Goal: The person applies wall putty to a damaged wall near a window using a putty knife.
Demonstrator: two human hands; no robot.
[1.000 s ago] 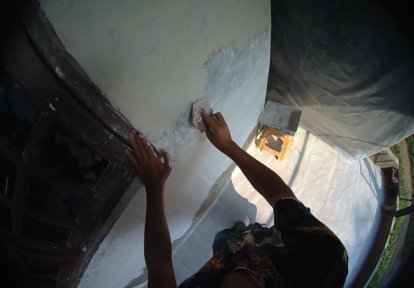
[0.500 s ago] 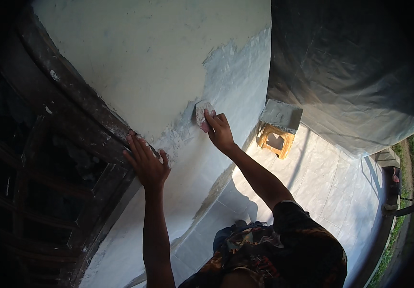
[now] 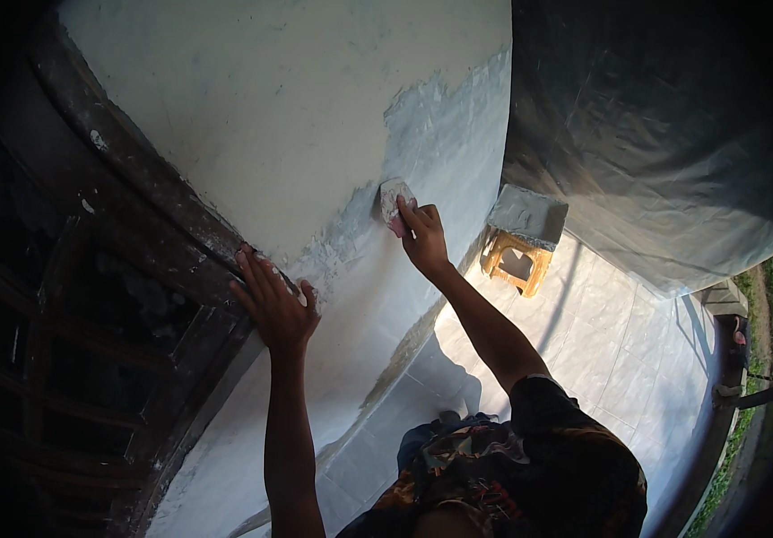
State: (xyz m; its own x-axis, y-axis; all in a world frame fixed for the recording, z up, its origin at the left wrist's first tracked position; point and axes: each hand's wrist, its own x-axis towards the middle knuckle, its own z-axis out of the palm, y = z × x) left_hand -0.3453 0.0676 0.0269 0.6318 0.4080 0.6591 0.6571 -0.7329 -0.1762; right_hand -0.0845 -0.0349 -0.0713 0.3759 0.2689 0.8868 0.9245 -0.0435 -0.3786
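Note:
My right hand [image 3: 426, 235] pinches a flat, hand-sized piece [image 3: 395, 199], whitish with a pink part by my fingers, and lays it against the wall [image 3: 252, 117]. Whether it is a scraper or a sanding pad I cannot tell. It sits where the wall's cream upper surface meets a ragged grey-white patch [image 3: 449, 121]. To the left, my left hand [image 3: 281, 305] has its fingers stretched out over the edge of the dark wooden frame [image 3: 126, 193], its thumb apart. White smears mark those fingers, and nothing shows in that hand.
A yellow stool [image 3: 537, 269] stands on the pale tiled floor [image 3: 615, 341] by the wall, with a grey box-like thing [image 3: 528, 215] at its far side. Dark plastic sheeting [image 3: 647, 134] hangs at the right. Grass [image 3: 734, 466] shows beyond the floor's edge.
My right hand and the flat piece have slid a little to the right and slightly up along the wall. My left hand stays on the frame's edge.

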